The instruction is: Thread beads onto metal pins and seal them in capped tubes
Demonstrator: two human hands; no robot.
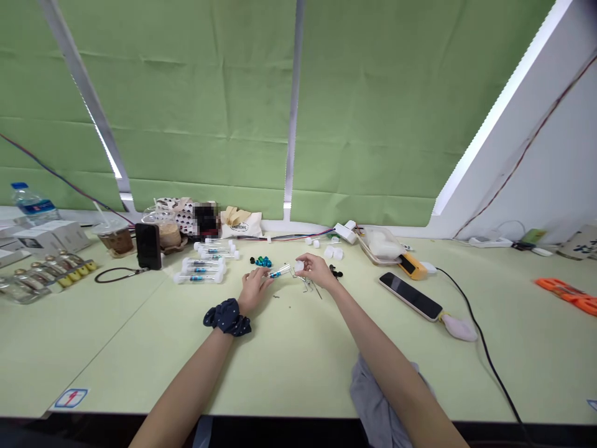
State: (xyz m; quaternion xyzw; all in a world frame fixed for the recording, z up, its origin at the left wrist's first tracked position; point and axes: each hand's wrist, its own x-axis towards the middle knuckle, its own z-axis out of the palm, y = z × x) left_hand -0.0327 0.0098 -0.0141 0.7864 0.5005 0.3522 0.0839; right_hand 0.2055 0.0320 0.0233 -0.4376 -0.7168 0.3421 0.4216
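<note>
Left hand: fingers closed on a clear cylindrical plastic tube with blue contents, held over the pale green tabletop. Right hand: fingertips closed on a small white plastic cap, just beside the tube's right-hand end (contact cannot be confirmed). The step in hand appears to be capping. The next move probably calls for aligning cap and tube before applying pressure. White-ended clear plastic tubes lie further left.

Green blinds, a long desk and phones suggest an office.
</note>
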